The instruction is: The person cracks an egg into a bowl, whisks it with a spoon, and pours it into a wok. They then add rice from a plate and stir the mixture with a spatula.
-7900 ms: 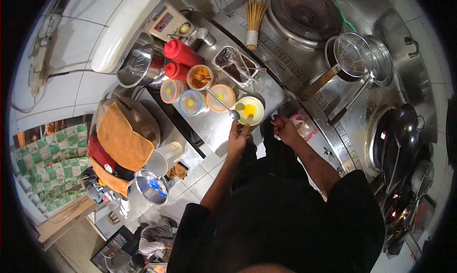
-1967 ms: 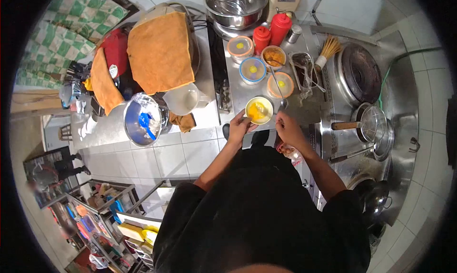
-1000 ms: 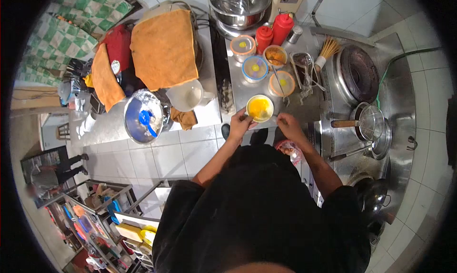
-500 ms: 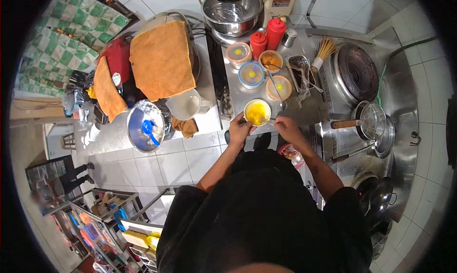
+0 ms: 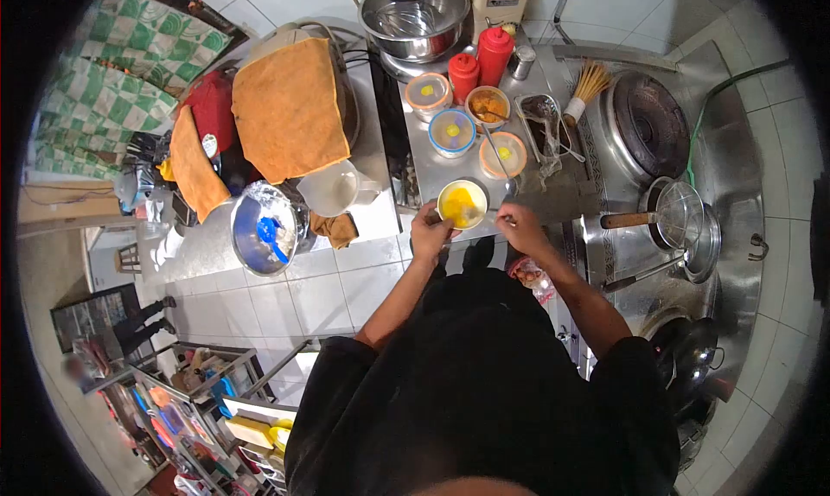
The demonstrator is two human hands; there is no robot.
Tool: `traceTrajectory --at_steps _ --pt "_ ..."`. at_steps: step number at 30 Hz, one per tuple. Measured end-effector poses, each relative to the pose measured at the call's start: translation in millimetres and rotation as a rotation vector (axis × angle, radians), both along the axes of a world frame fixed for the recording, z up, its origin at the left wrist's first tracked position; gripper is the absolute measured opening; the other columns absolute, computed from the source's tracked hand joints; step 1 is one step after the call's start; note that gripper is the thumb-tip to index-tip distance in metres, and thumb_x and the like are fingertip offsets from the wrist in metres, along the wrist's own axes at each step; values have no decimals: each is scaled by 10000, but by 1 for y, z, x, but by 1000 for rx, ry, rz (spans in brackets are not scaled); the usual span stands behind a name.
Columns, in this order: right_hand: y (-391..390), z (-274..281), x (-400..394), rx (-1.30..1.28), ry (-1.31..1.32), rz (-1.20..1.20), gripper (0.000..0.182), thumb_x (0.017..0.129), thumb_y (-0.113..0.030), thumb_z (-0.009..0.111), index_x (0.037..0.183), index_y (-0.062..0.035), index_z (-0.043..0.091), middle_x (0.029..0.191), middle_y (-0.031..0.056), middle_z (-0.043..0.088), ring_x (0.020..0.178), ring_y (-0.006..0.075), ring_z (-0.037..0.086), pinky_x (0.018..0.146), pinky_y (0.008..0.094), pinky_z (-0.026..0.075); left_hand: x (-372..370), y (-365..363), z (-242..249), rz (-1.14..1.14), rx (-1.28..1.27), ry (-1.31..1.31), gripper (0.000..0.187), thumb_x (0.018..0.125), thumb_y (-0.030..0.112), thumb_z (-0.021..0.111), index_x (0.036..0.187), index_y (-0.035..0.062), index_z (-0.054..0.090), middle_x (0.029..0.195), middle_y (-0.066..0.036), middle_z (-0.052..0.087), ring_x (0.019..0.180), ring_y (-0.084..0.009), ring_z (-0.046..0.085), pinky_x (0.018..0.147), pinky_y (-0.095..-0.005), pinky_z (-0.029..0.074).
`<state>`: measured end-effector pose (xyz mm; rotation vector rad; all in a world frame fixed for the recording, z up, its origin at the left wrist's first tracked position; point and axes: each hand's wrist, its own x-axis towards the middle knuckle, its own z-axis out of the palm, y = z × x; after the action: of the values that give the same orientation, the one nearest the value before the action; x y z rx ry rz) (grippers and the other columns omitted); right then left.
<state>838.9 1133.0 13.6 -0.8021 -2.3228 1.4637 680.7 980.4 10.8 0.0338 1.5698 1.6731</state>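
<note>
A small white bowl (image 5: 443, 213) with yellow beaten egg (image 5: 462, 206) in it sits at the counter's front edge. My left hand (image 5: 430, 233) grips its left rim, fingers closed. On the right, my right hand (image 5: 520, 228) is pinched around the handle of a utensil whose other end reaches into the egg; a blur hides its shape. Just behind the bowl are a blue-rimmed tub (image 5: 452, 133), an orange-rimmed tub (image 5: 502, 156) and a tub of orange paste (image 5: 488, 105) with a spoon in it.
Red squeeze bottles (image 5: 494, 54) and a steel mixer bowl (image 5: 415, 23) stand behind. A burner (image 5: 650, 126) and a strainer (image 5: 679, 216) are right. Left are a plastic jug (image 5: 333, 190) and a steel bowl (image 5: 264, 230) with a blue scoop. Another person (image 5: 138, 327) stands far left.
The view has shifted slightly. My left hand still holds the bowl, and the utensil in my right hand has moved within the egg.
</note>
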Motion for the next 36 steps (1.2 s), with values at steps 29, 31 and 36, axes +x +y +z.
traceTrajectory --at_steps 29,31,36 --pt "-85 23 108 0 117 -204 159 823 -173 596 845 -16 599 751 138 618 704 238 605 662 364 466 48 -49 32 -564 121 -203 384 826 -30 562 1208 -27 532 1162 -146 603 1062 -253 616 941 -381 516" --pt "-114 83 125 -119 -109 -447 170 810 -179 595 851 -14 605 766 134 629 726 247 619 681 372 469 69 -48 57 -586 140 -245 322 839 -46 579 1159 -18 570 1129 -112 614 965 -209 640 860 -340 560" --pt "-155 81 196 -16 -43 -659 197 794 -198 597 846 -9 612 742 120 622 724 237 616 684 378 463 119 -34 68 -842 126 -254 364 844 -38 592 1206 -7 561 1143 -109 618 1011 -221 634 860 -356 562"
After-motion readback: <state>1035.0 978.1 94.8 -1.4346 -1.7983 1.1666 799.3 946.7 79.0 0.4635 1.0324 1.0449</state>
